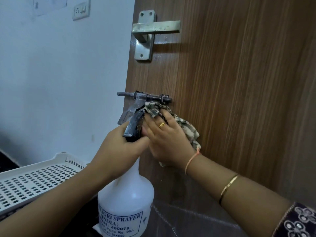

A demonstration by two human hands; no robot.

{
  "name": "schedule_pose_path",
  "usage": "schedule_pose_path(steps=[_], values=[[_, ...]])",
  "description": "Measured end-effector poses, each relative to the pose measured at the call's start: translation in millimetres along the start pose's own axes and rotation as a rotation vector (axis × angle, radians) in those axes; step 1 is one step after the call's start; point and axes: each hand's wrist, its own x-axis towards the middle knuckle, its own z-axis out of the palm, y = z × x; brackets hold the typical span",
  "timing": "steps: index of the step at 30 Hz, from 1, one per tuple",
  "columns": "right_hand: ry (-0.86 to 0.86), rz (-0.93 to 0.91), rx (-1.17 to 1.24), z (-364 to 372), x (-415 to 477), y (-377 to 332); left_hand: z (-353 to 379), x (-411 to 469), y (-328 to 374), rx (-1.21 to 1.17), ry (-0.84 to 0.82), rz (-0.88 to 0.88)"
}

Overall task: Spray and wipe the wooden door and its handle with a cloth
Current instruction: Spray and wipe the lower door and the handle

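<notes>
The brown wooden door point(239, 82) fills the right side, with a metal lever handle point(153, 27) near the top and a dark sliding bolt latch point(148, 97) below it. My left hand point(118, 146) grips the neck of a white spray bottle point(126, 202), whose black nozzle head points up toward the latch. My right hand point(164, 135) holds a checked cloth point(186, 127) against the door, with the cloth bunched up just under the latch. Droplets speckle the handle and the door around it.
A white perforated plastic basket point(34, 182) lies at the lower left beside the pale wall point(59, 74). An electrical socket point(81, 10) sits high on that wall. A dark grey surface point(188, 223) runs under the door at the bottom.
</notes>
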Motion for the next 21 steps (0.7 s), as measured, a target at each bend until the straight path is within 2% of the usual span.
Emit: schedule_pose_path(steps=[3, 8, 11, 14, 18, 21], values=[[-0.019, 0.021, -0.006, 6, -26, -28, -3, -4, -5, 0.017, -0.017, -0.019], [-0.207, -0.225, 0.04, 20, -57, -81, -20, -9, -9, 0.05, -0.008, -0.045], [-0.242, -0.243, 0.031, 23, -36, -97, -32, -13, -10, 0.07, 0.036, -0.057], [-0.226, -0.147, -0.009, 21, -1, -101, -43, -18, -8, 0.082, 0.04, -0.06], [-0.143, 0.142, -0.117, 4, 43, -83, -54, -22, -5, 0.101, 0.072, -0.05], [-0.147, 0.254, -0.158, -6, 67, -64, -58, -22, -2, 0.102, 0.081, -0.052]])
